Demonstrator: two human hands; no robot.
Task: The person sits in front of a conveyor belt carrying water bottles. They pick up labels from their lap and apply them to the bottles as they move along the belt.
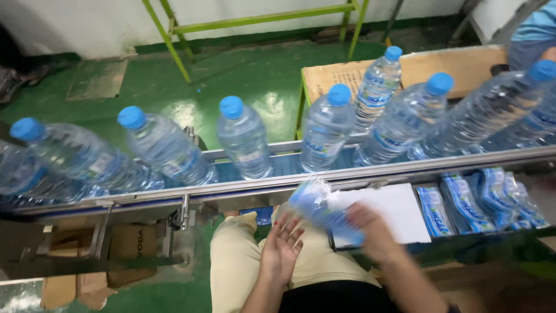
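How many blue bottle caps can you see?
7 caps: far left, next, middle, then, one behind, then, far right. More may be hidden off-frame.

Bottles (pixel 244 138) stand in a row on the conveyor (pixel 278 188) just beyond both hands (pixel 282 249), with stacked labels (pixel 480 203) in a tray (pixel 463 235) to their right.

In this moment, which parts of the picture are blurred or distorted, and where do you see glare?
Head view: the right hand and the plastic label sleeve it holds are smeared by motion blur; the left hand is sharper. The water bottles on the conveyor rail fan outward, a wide-angle distortion. Pale glare patches lie on the green floor.
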